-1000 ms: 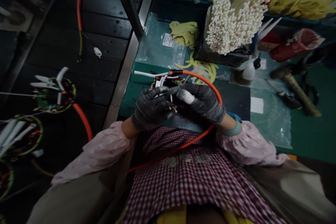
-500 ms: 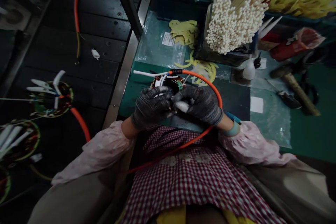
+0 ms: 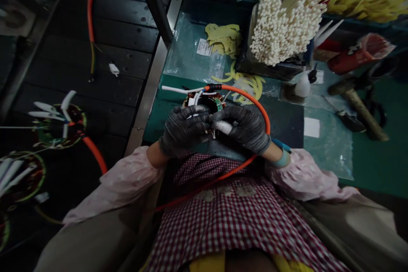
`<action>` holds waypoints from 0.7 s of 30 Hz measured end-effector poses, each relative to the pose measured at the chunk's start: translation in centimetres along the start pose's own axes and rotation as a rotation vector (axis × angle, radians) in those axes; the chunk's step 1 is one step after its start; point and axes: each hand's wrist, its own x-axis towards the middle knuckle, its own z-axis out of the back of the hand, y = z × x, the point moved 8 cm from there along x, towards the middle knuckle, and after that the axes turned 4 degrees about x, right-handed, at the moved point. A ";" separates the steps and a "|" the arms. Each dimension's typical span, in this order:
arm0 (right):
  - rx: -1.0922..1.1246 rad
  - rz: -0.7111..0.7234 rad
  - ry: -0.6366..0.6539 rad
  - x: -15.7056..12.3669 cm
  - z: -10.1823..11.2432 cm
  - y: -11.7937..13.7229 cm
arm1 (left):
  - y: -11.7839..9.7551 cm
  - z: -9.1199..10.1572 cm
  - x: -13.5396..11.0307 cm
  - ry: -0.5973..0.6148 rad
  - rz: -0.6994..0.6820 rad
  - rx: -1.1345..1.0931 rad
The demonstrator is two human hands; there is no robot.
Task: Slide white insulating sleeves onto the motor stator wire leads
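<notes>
Right hand [image 3: 242, 129] closed in toward left hand [image 3: 184, 131] since earlier frame, white-wrapped fingertip [image 3: 223, 127] now lower. Both gloved hands curled around round wired assembly [image 3: 200, 103], gripping it, its middle mostly hidden behind fingers. Orange cable [image 3: 251, 100] loops from assembly past right hand. Paper label [image 3: 204, 46] on plastic sheet [image 3: 185, 51] beyond hands, print unreadable.
</notes>
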 end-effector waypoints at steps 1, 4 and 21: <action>-0.023 0.005 0.012 -0.1 0.0 -0.1 | -0.1 0.1 0.0 -0.009 -0.007 -0.009; -0.115 0.156 0.080 -0.7 -0.5 0.3 | -0.4 0.6 -0.1 -0.076 -0.047 -0.006; -0.227 0.083 -0.087 1.9 -3.8 0.3 | -2.2 2.2 -0.7 -0.334 -0.218 0.165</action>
